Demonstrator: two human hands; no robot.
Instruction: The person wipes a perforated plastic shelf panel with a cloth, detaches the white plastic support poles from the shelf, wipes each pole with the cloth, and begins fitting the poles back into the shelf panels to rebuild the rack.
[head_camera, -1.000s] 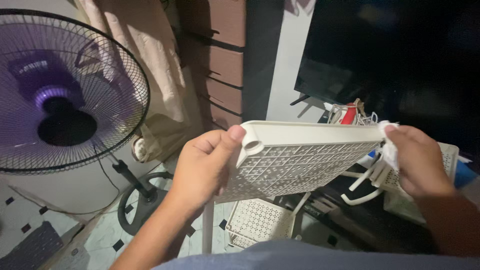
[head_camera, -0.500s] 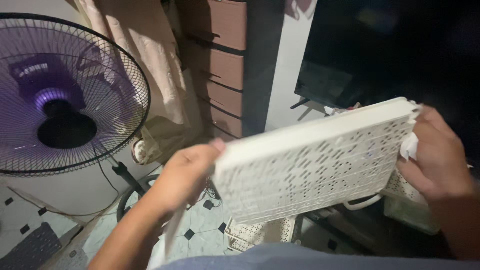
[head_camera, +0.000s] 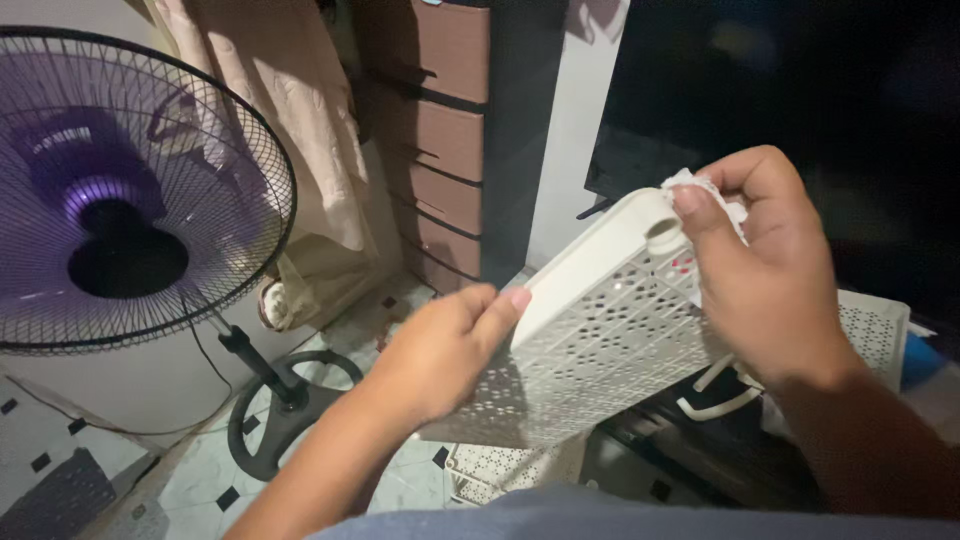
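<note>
Head view: my left hand (head_camera: 440, 350) grips the lower edge of the perforated white panel (head_camera: 600, 340), held tilted in front of me. Right hand (head_camera: 765, 270) pinches a white cloth (head_camera: 700, 190) onto its top corner. Looks like mid-wipe; next stroke needs a steady left grip.

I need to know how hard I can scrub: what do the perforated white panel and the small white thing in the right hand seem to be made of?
The perforated panel looks like moulded plastic, off-white and matte: evenly spaced holes, rounded corner, thick rim. The white wad under the right hand looks like soft cloth or tissue, crumpled; which one is unclear. The left hand grips the panel's edge.
</note>
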